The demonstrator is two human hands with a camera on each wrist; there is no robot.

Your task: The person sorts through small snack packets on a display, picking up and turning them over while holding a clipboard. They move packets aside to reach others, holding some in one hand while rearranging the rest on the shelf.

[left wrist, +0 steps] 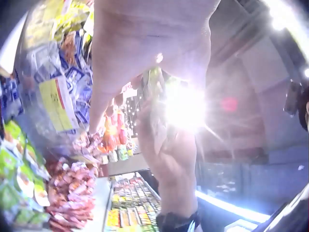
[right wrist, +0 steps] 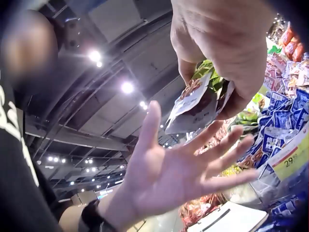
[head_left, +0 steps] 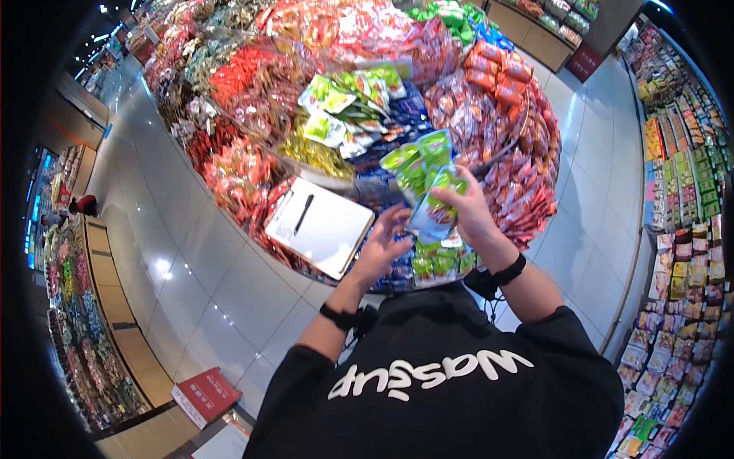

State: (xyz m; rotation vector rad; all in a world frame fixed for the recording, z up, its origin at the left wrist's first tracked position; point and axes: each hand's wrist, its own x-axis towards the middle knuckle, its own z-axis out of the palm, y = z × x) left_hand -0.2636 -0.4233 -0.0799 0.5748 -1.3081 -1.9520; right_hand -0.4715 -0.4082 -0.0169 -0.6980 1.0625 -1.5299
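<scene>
1. To the right of the clipboard (head_left: pixel 319 243), as the head view shows it, the right-hand grip (head_left: pixel 474 210) is clamped on a few green-and-white packets (head_left: pixel 428 170), thumb across the front one. The packets are fanned out, raised over the goods on the counter.
2. Between the clipboard and those packets, the left-hand grip (head_left: pixel 378 249) is apart: palm bare, fingers spread, thumb standing away from them in the right wrist view. Its fingertips are near the packets; whether they touch I cannot tell.
3. On the clipboard lies white paper, with a black pen (head_left: pixel 304 214) resting across its left part. The clipboard sits at the near edge of the round counter.
4. Right of the clipboard, below the hands, more green packets (head_left: pixel 442 265) lie in a row at the counter's near edge.
5. Beyond the clipboard are yellow packets (head_left: pixel 315 153), a loose heap of green and white packets (head_left: pixel 348 107) and dark blue packets (head_left: pixel 409 115).
6. Farther right of the clipboard come orange-red packets (head_left: pixel 497 73) and pinkish-red packets (head_left: pixel 520 203).
7. Well apart from the clipboard, left and right, stand stocked shelves (head_left: pixel 683 298) across a tiled floor (head_left: pixel 206 260).
</scene>
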